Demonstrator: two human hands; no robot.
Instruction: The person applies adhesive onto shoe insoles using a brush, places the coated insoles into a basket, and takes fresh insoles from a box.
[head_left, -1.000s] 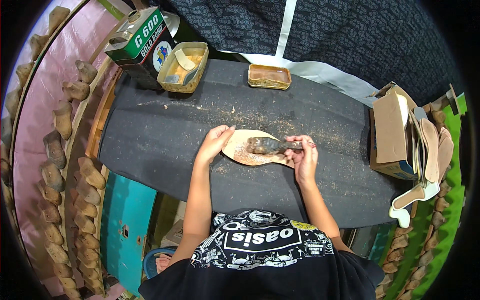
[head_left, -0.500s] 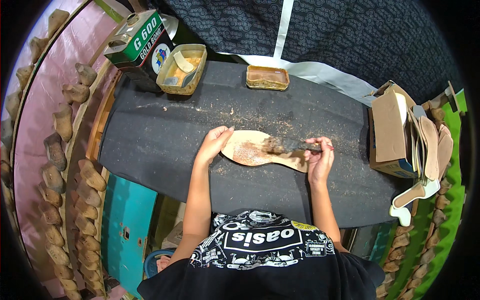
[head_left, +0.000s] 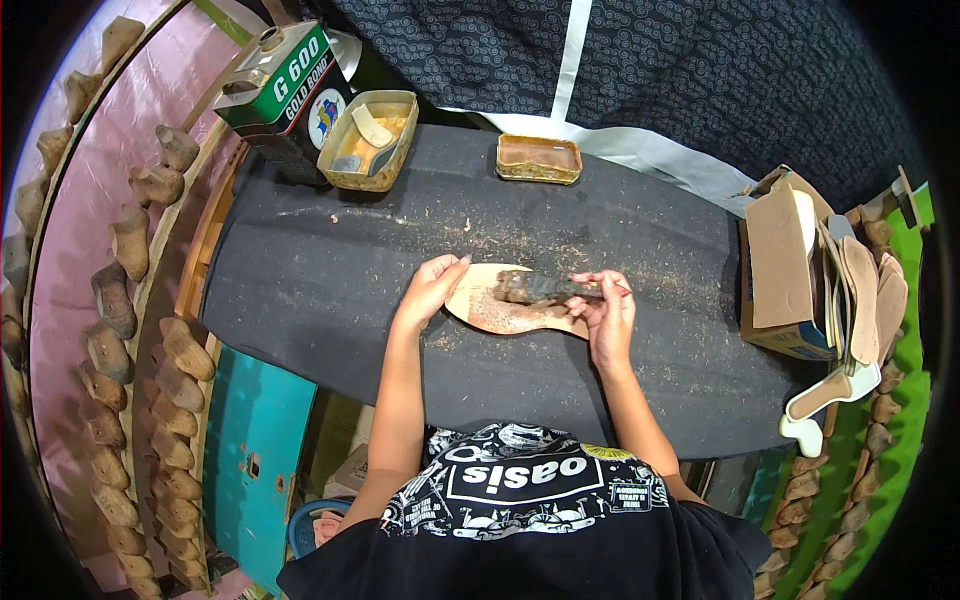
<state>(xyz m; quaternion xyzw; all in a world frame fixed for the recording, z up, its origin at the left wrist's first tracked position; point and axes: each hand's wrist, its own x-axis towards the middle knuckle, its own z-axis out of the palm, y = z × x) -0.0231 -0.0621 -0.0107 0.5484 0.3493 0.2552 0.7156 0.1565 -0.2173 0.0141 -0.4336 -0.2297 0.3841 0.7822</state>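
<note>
My left hand pinches the wide end of a pale tan, flat, foot-shaped sole piece, which stretches rightward from it over the black cloth-covered tabletop. My right hand pinches a dark, thick-headed, crusted brush by its handle, the head left of those fingers. I'd hold only the rim, stroking lightly and evenly so the brown speckled patch spreads without clumps.
</note>
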